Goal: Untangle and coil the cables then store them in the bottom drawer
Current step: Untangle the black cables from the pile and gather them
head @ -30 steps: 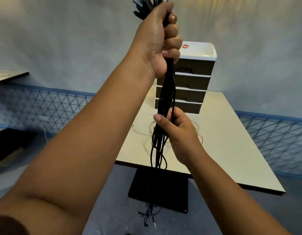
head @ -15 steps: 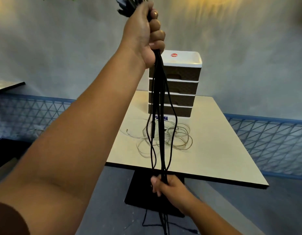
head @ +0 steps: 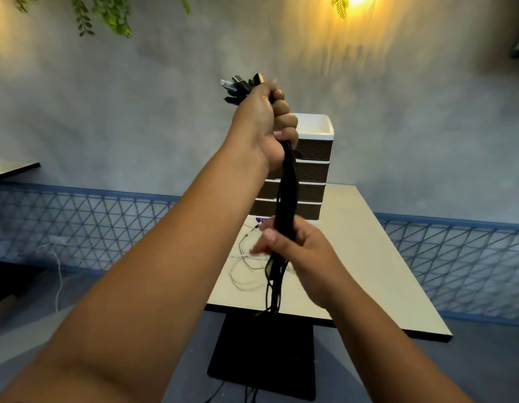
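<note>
Black cables (head: 285, 199) hang bunched; left hand (head: 265, 123) clenches plug ends, right hand (head: 293, 245) grasps mid-length. Untangling step; next, probably coiling.

Head view, forward past raised arms

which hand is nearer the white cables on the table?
Right. The right hand grips the black cables just above the white cables; the left hand holds the plug ends, raised high.
</note>
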### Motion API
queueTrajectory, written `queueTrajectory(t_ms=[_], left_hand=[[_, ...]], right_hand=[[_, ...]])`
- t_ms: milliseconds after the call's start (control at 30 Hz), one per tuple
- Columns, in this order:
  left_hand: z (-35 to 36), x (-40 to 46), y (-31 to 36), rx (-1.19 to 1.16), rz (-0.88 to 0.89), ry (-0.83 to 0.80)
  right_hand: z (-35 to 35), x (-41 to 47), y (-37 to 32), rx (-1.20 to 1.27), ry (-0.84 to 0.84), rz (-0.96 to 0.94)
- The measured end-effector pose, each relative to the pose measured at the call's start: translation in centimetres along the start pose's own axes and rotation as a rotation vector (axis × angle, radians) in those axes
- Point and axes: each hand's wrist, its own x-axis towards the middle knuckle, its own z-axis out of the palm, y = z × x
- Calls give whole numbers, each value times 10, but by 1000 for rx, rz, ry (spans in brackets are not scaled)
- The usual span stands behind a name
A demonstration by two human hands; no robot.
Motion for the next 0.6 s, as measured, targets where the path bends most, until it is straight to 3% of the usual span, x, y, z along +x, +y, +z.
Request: queueTrajectory(t_ms=[133,233,400,600], left_hand=[[-19,5,18,-201,8,168],[-42,10,27,-337,56,335],[-79,14,26,-332,99,618],[-124,13,27,-359,132,796]], right_hand=[[-7,-9,7,177,-112,84],[-16,-13,11,105,-169,146],[-22,-14,18,87,-242,238],[-52,-28,34,-50,-336,347]])
